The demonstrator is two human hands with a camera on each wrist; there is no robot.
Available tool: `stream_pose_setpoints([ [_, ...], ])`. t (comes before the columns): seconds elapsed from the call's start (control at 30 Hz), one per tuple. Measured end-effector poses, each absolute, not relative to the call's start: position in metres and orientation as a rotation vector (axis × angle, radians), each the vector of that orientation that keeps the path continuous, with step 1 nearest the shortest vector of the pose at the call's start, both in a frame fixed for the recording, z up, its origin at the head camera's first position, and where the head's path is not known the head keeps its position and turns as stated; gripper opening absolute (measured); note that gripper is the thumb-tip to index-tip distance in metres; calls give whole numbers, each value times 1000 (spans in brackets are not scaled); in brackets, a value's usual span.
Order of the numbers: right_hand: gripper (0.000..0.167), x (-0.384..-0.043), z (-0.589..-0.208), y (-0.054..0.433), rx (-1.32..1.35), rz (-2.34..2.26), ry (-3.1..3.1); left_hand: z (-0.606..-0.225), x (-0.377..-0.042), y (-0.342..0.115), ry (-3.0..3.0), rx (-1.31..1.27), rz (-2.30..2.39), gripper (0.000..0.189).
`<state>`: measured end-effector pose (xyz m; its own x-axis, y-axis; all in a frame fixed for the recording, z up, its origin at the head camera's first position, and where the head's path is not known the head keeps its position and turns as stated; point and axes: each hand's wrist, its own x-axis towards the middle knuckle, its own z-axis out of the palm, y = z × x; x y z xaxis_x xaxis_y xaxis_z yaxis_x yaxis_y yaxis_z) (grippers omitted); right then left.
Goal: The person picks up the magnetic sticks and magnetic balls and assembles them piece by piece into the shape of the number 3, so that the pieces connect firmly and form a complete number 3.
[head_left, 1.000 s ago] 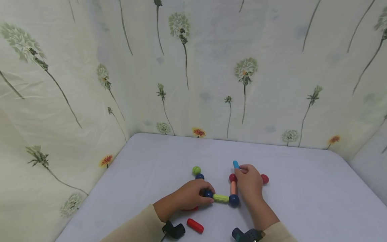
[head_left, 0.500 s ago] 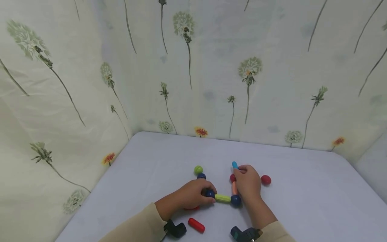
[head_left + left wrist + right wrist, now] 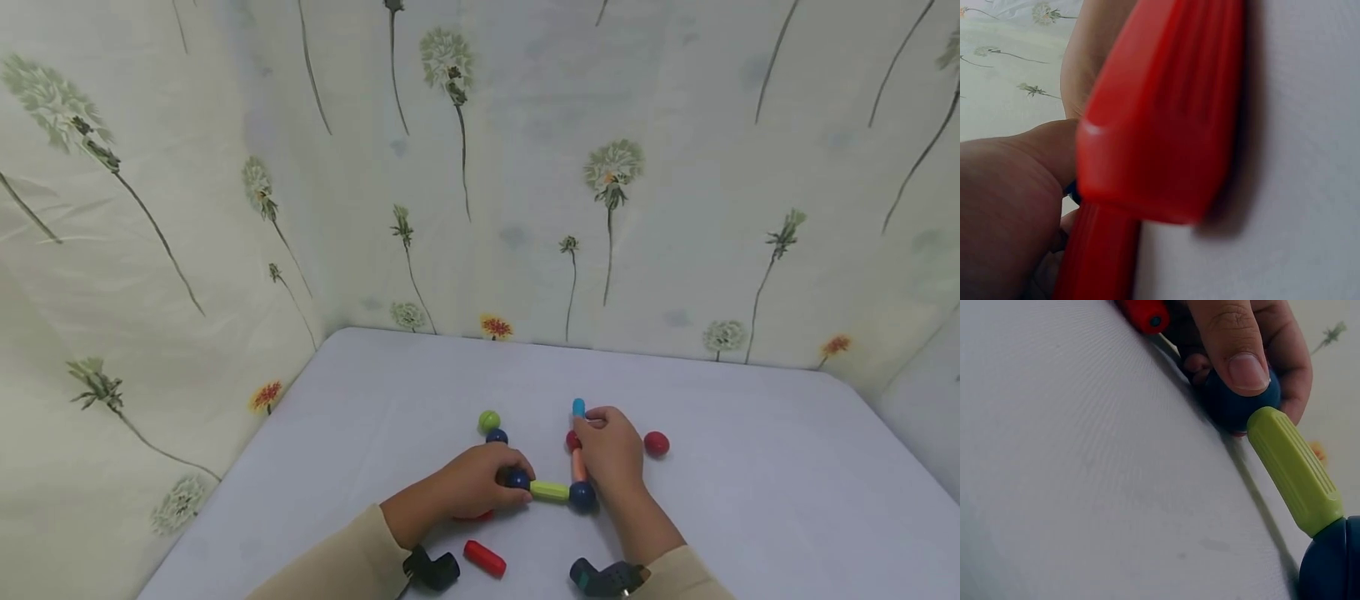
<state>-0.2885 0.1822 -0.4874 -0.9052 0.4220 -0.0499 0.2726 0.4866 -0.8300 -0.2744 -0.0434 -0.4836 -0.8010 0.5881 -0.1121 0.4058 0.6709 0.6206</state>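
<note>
In the head view my left hand (image 3: 480, 482) grips a dark blue ball (image 3: 517, 478), thumb and fingers around it. From that ball a yellow-green rod (image 3: 550, 492) runs to another dark blue ball (image 3: 582, 497). An orange rod (image 3: 578, 465) leads from there to a red ball (image 3: 573, 441), partly covered by my right hand (image 3: 615, 450). Thumb and fingers of the right hand pinch a light blue rod (image 3: 578, 407) at the red ball's far side. The right wrist view shows the left thumb pressed on its blue ball (image 3: 1235, 406), beside the ridged yellow-green rod (image 3: 1294, 472).
A loose red ball (image 3: 656, 444) lies right of my right hand. Beyond the left hand are a green ball (image 3: 489, 421) and a dark blue ball (image 3: 497, 436). A red rod (image 3: 484, 558) lies nearer me; another red piece (image 3: 480, 517) is partly hidden under the left hand.
My right hand has shifted slightly left with the light blue rod, which now points straighter away from me. More of the loose red ball shows. The left hand keeps its grip.
</note>
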Motion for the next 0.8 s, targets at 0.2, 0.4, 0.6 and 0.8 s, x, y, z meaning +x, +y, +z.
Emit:
stream_pose_setpoints([
  [0.2,41,-289,-487,185,-568,1409,-2578,-486,-275,-44,2584,804,865,22],
  [0.4,39,-289,-486,191,-544,1432,-2587,-485,-276,-42,2590,812,849,22],
  [0.6,39,-290,-485,193,-553,1430,-2592,-483,-276,-42,2596,803,842,22],
  [0.8,40,-288,-485,193,-543,1420,-2612,-486,-275,-42,2579,787,866,22],
])
